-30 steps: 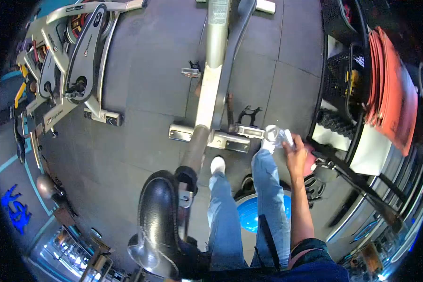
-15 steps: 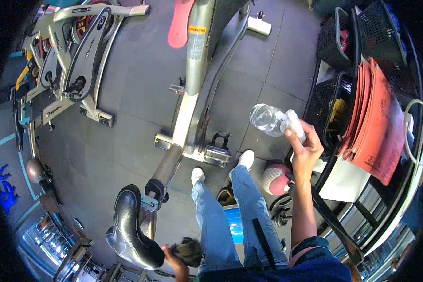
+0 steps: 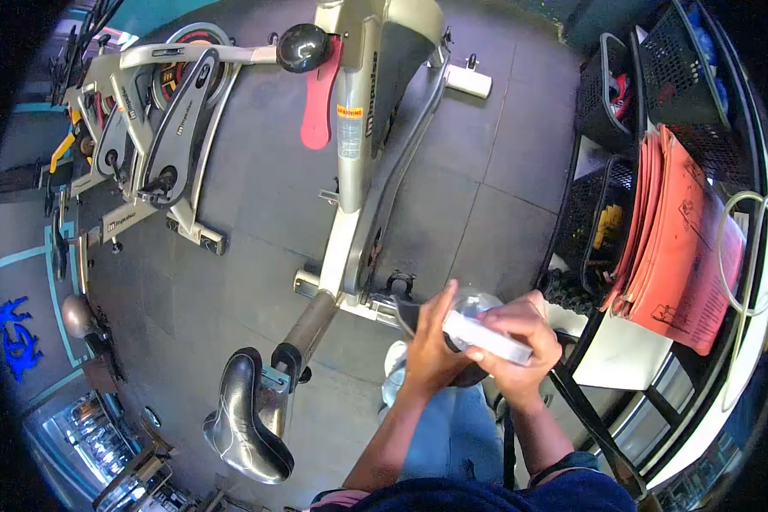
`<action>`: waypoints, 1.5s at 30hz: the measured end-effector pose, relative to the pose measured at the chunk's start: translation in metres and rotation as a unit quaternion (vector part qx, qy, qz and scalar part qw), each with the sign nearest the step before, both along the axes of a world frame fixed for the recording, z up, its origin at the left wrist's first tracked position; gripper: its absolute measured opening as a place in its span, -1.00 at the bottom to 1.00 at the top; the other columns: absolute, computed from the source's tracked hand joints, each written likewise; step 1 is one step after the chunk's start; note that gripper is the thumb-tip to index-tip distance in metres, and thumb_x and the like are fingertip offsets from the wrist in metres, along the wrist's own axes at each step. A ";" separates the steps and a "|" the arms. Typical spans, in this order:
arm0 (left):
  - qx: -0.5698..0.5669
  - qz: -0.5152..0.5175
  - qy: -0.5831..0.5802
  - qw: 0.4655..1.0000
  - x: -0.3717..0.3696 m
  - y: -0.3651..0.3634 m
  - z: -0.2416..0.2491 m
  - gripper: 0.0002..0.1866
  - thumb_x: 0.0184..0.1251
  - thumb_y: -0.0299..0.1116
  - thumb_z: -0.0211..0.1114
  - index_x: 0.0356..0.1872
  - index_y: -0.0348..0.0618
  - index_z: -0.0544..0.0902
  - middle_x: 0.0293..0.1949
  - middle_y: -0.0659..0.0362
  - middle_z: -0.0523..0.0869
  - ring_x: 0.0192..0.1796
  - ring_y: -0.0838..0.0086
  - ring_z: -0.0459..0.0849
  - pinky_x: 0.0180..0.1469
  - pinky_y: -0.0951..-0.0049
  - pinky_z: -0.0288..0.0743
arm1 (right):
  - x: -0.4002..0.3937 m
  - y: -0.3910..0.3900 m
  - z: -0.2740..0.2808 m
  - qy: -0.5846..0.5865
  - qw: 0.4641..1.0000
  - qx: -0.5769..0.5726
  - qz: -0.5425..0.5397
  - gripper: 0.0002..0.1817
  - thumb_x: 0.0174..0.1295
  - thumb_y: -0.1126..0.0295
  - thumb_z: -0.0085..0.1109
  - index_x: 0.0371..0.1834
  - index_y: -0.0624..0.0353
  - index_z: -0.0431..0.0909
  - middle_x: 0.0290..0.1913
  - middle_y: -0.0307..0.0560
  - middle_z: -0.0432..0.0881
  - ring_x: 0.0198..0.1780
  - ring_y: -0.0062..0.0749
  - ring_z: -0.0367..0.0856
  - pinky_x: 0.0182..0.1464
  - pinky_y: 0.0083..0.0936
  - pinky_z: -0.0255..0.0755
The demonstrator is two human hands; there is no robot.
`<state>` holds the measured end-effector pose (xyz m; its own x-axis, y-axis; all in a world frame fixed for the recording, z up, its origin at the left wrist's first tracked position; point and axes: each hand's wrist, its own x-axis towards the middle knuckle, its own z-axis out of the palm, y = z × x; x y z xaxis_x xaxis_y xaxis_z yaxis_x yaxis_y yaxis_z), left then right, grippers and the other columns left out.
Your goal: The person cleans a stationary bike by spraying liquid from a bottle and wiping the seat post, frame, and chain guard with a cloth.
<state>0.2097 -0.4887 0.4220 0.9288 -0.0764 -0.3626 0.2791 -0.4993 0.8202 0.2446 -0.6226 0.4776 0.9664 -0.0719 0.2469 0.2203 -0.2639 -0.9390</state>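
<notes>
A: Head view. Where's the bottle?

B: 4 o'clock of centre: clear plastic bottle (image 3: 476, 304) with a blocky white top (image 3: 505, 346), between the hands. Right hand (image 3: 523, 357): fingers curled round the top, closed on it. Left hand (image 3: 431, 363): fingers mostly straight, close to the bottle; contact unclear. Dark grey, cloth-like piece (image 3: 407, 314) at its fingers; can't tell if gripped.

A: Risk?

B: A drop, I'd say. If those right fingers slacken, it could hit the dark grey tiled floor (image 3: 256, 282). Cloth could slip too, if loosely held.

A: Nearby?

B: Glossy black saddle (image 3: 246, 418) at 7, well apart. Orange-red sheets (image 3: 678, 256) at 3; a stray elbow might catch them.
</notes>
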 end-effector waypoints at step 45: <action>0.109 0.242 0.049 0.963 0.148 0.053 -0.160 -0.22 0.13 -0.39 0.40 0.43 -0.08 0.28 0.18 0.08 0.58 0.15 0.43 0.51 0.05 0.40 0.36 | 0.301 -0.055 -0.285 0.162 0.986 -0.042 -0.017 -0.52 0.23 -0.08 0.20 -0.33 0.21 0.60 -0.49 0.00 0.54 -0.36 -0.17 0.51 -0.23 -0.28 0.38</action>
